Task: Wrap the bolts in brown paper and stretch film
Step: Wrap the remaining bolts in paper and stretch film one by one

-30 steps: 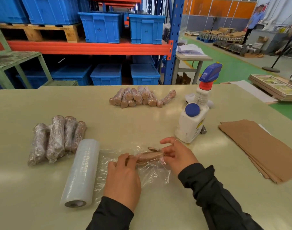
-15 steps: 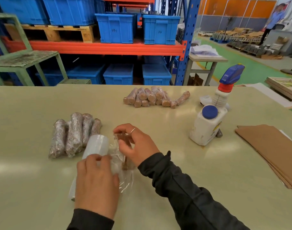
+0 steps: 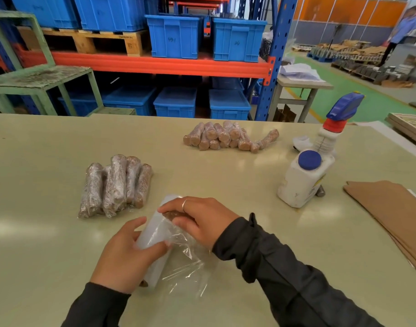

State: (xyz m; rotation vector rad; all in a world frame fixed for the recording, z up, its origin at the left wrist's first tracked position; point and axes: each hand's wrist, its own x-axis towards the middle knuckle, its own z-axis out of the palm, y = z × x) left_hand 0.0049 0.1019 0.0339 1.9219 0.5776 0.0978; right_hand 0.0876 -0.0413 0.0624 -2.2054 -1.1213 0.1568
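At lower centre of the frame our left hand (image 3: 129, 258) grips the stretch film roll (image 3: 155, 237), while our right hand (image 3: 199, 220) pinches a paper-wrapped bolt (image 3: 172, 214) against the film. Film-wrapped bundles (image 3: 115, 185) lie centre-left on the table (image 3: 37, 149).

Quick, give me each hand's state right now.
Left hand: grips the stretch film roll, thumb and fingers curled round it.
Right hand: grips a paper-wrapped bolt against the film.
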